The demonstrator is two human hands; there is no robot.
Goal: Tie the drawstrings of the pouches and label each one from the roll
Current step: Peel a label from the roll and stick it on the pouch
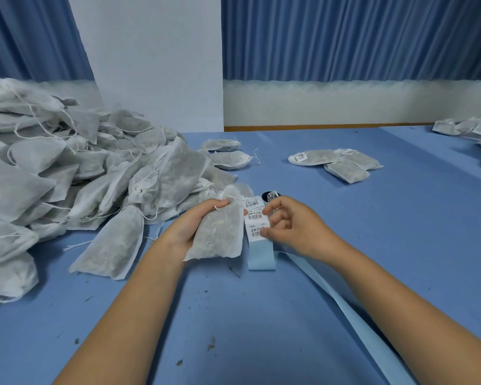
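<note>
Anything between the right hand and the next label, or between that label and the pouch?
Nothing visible. The right hand already has its thumb at the edge of the nearest label on the strip. The pouch, gripped by the left hand, lies directly beside that label.

head-worn view, forward-down, close over table [289, 315]

Two bare hands: left hand [195, 220], right hand [292, 226]. Left forearm [139, 301] and right forearm [400, 287] are uncovered from wrist to frame edge. Slim wrists, smooth skin. Right-hand nails look short and plain; left-hand nails are mostly hidden, so I can't tell.
</note>
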